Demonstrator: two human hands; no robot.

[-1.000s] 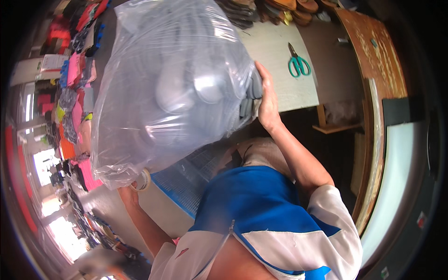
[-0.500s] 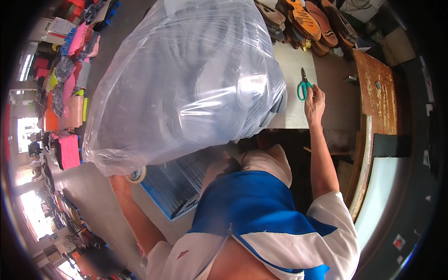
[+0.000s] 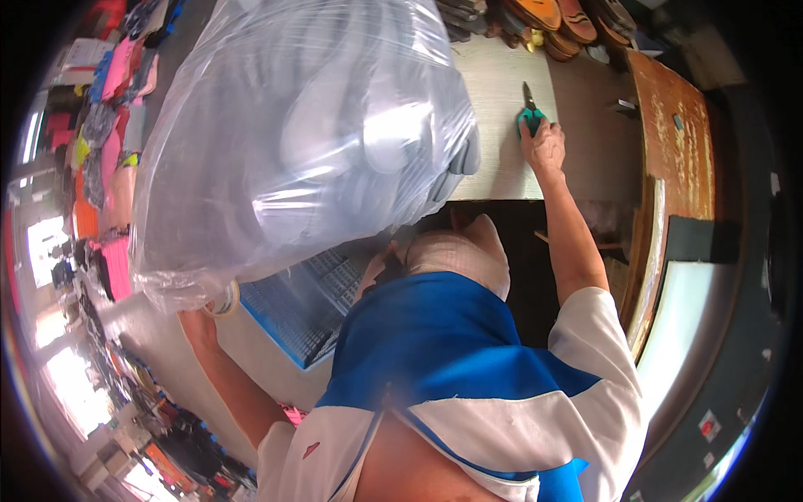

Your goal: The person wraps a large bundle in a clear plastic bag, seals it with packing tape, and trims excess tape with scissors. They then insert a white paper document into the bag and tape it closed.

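A large clear plastic bag, bulging with grey, sole-shaped pieces, fills the upper left of the view and rests partly over the table. Down at its gathered lower-left end is my left hand, closed on the plastic, its fingers mostly hidden behind it. A roll of tape sits right beside that hand; whether the hand also grips it is unclear. On the tabletop to the right, my right hand has its fingers closed over the teal handles of scissors, whose dark blades point away from me.
Shoe soles are piled at the table's far side. A worn brown board stands along the right. Below the bag is a blue plastic crate. Stacks of colourful material line the left. The pale table ends just before my lap.
My right hand has gone from touching the scissors' handles to closing over them. The whole view has shifted slightly, and my left hand stays at the bag's end.
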